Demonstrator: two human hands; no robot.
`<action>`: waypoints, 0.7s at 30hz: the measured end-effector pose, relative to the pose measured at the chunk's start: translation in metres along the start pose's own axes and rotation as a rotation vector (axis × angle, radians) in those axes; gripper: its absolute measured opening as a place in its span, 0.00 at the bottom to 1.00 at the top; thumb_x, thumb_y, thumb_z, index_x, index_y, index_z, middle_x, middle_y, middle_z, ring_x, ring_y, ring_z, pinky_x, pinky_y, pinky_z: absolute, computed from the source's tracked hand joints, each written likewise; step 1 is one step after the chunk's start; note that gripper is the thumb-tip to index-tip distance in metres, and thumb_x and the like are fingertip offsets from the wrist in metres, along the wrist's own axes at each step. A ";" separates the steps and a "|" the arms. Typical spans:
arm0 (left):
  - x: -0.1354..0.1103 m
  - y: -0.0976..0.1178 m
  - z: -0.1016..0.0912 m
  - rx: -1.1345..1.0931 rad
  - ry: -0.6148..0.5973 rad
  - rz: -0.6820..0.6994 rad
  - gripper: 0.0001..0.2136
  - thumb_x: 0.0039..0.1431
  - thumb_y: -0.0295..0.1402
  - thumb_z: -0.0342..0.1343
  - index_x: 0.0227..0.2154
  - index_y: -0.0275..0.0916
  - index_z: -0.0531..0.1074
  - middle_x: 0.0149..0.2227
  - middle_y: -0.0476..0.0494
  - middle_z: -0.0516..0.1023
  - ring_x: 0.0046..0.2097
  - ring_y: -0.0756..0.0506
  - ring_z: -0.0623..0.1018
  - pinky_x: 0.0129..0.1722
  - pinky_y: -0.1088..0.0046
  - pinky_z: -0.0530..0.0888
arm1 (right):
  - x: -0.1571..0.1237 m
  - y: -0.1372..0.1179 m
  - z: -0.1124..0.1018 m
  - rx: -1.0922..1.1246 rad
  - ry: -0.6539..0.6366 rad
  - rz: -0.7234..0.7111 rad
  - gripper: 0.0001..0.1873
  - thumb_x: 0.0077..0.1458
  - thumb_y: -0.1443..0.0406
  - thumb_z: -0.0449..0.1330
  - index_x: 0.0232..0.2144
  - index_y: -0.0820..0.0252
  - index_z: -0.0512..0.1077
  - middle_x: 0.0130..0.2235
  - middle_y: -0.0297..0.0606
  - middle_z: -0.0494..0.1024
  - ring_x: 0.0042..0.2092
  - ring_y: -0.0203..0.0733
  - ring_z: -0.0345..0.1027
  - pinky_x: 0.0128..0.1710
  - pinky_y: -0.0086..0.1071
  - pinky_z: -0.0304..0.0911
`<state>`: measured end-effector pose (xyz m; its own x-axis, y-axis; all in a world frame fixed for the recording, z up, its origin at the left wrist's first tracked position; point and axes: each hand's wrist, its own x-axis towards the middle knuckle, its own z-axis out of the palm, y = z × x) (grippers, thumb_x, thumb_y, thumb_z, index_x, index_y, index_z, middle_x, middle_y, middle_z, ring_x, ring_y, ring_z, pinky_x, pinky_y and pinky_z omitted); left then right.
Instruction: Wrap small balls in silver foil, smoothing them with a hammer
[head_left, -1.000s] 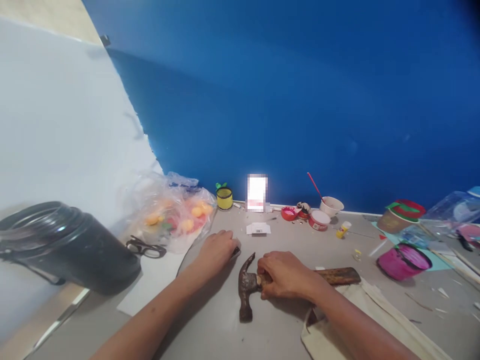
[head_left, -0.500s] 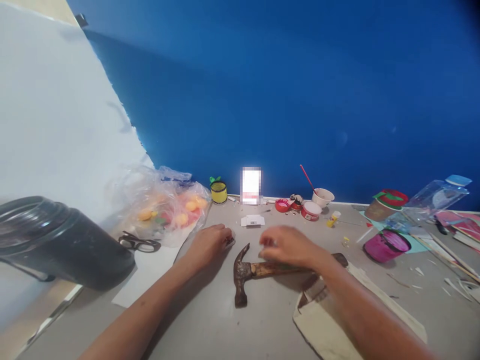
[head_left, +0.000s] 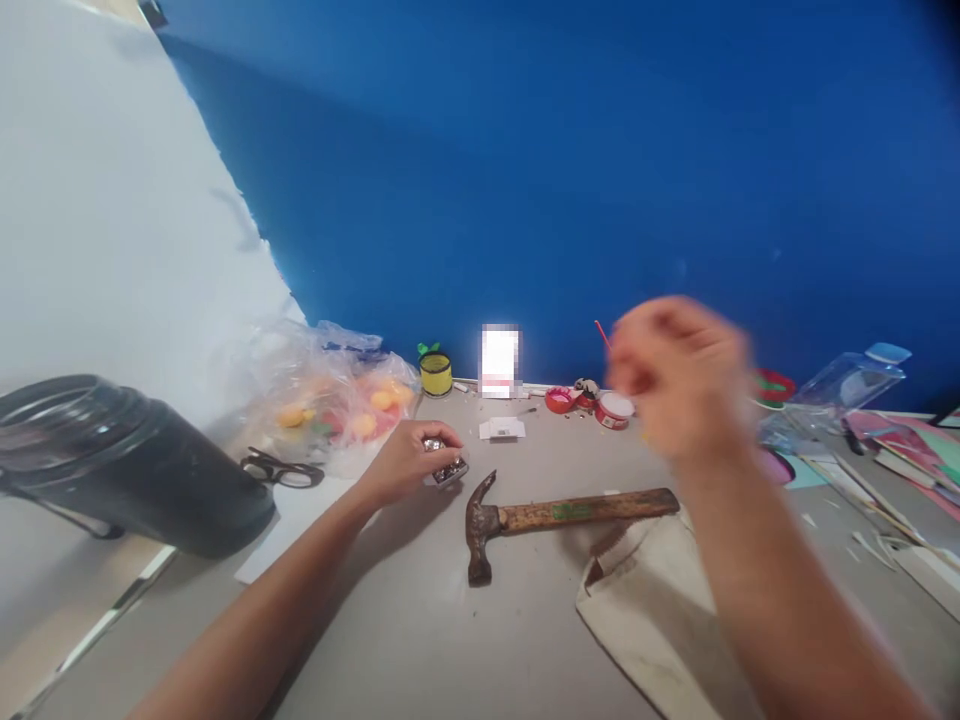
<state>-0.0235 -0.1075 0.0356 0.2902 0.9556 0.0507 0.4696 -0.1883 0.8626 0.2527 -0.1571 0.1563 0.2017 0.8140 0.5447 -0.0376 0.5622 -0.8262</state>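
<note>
My left hand (head_left: 409,462) rests on the grey table, fingers curled round a small shiny metal object (head_left: 445,468). A rusty claw hammer (head_left: 559,513) with a wooden handle lies flat just right of it, head toward my left hand. No hand touches the hammer. My right hand (head_left: 679,375) is raised in the air above the table's right half, smeared by motion, with its fingers seemingly curled; what it holds, if anything, I cannot make out.
A black bucket (head_left: 127,470) lies on its side at the left, with scissors (head_left: 281,468) and a plastic bag of coloured pieces (head_left: 330,400) nearby. Small pots (head_left: 613,408) and a yellow cup (head_left: 436,373) line the blue wall. A cloth bag (head_left: 652,620) lies at the lower right.
My right hand let go of the hammer's handle and rose up and to the right. My left hand turned, showing the small metal object in its fingers. The hammer stays flat.
</note>
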 end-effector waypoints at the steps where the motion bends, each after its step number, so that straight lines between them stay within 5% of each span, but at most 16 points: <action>1: -0.003 0.007 0.000 -0.120 0.024 -0.018 0.06 0.50 0.35 0.65 0.29 0.38 0.80 0.29 0.45 0.80 0.31 0.46 0.75 0.32 0.71 0.68 | -0.012 0.021 0.017 -0.005 -0.139 0.133 0.09 0.49 0.60 0.69 0.25 0.57 0.75 0.22 0.30 0.72 0.20 0.29 0.59 0.19 0.28 0.53; 3: -0.010 0.017 0.001 -0.383 0.047 -0.051 0.10 0.46 0.35 0.69 0.30 0.37 0.80 0.29 0.45 0.80 0.27 0.50 0.72 0.29 0.73 0.67 | -0.037 0.063 0.044 -0.002 -0.325 0.398 0.14 0.47 0.55 0.70 0.26 0.59 0.75 0.23 0.32 0.75 0.22 0.31 0.61 0.20 0.29 0.58; 5: -0.016 0.021 0.005 -0.650 0.023 -0.129 0.14 0.42 0.35 0.72 0.33 0.37 0.78 0.30 0.46 0.80 0.25 0.53 0.70 0.27 0.75 0.65 | -0.059 0.097 0.059 0.031 -0.326 0.494 0.16 0.48 0.53 0.69 0.28 0.59 0.76 0.25 0.32 0.76 0.21 0.30 0.59 0.21 0.28 0.57; 11: -0.025 0.013 0.028 -0.944 -0.004 -0.270 0.21 0.43 0.33 0.74 0.41 0.37 0.76 0.24 0.51 0.75 0.25 0.54 0.69 0.25 0.78 0.62 | -0.081 0.126 0.052 -0.064 -0.452 0.363 0.17 0.53 0.56 0.68 0.43 0.57 0.81 0.32 0.35 0.78 0.31 0.36 0.67 0.30 0.30 0.62; 21: -0.036 0.006 0.046 -0.929 0.018 -0.201 0.15 0.52 0.39 0.69 0.39 0.35 0.77 0.26 0.49 0.75 0.25 0.53 0.70 0.25 0.77 0.63 | -0.088 0.131 0.052 -0.246 -0.365 0.171 0.08 0.57 0.58 0.64 0.32 0.53 0.82 0.34 0.38 0.79 0.38 0.43 0.71 0.37 0.35 0.66</action>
<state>0.0068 -0.1533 0.0160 0.2592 0.9554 -0.1415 -0.3437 0.2281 0.9109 0.1789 -0.1475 0.0081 -0.1464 0.9147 0.3768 0.2017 0.4005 -0.8938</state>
